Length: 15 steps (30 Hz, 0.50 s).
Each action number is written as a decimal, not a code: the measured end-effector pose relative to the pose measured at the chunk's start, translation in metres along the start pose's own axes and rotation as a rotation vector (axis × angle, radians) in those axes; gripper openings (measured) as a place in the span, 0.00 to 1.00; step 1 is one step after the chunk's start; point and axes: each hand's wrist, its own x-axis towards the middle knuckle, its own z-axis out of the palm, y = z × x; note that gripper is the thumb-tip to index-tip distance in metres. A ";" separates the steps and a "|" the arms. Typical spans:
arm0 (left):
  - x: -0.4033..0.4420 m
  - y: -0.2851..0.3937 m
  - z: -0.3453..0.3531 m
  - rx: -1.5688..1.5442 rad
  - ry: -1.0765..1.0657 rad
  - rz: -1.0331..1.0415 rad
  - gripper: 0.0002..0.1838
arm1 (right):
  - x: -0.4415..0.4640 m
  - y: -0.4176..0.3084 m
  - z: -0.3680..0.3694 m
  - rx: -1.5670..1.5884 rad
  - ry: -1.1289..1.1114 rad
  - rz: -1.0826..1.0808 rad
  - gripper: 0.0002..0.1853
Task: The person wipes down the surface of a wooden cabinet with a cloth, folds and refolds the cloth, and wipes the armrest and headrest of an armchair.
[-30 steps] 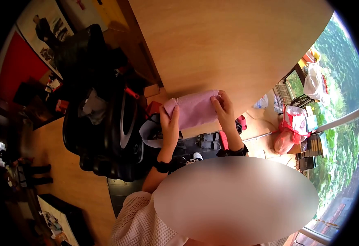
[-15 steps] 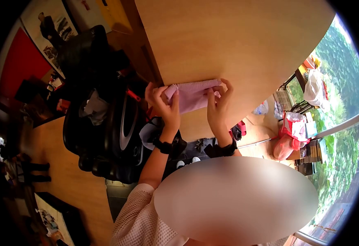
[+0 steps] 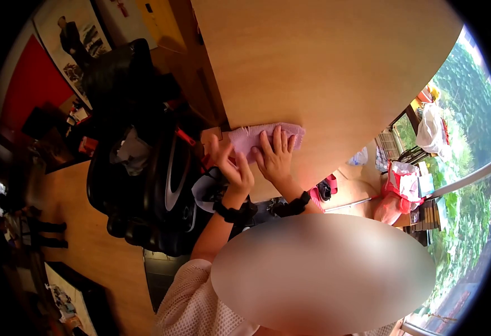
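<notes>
A folded pink cloth (image 3: pixel 246 139) lies on the wooden surface (image 3: pixel 324 67), close to its near left corner. My right hand (image 3: pixel 276 157) rests flat on the cloth with its fingers spread. Just left of the cloth is my left hand (image 3: pixel 233 168), raised with its fingers apart and nothing in them. A dark band circles each wrist.
To the left stands a black massage chair (image 3: pixel 139 185) with a grey cloth (image 3: pixel 133 151) on it. Pink and black shoes (image 3: pixel 325 189) are on the floor at the right, near a red and white bag (image 3: pixel 402 179). A large window (image 3: pixel 464 168) is at the far right.
The pink cloth, earlier held up by both hands, now lies on the wooden surface. My left hand has let go of it, and my right hand has flattened onto it.
</notes>
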 end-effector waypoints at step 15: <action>0.123 0.046 0.028 0.401 -0.221 0.152 0.37 | 0.168 -0.030 -0.074 -0.028 0.278 -0.085 0.22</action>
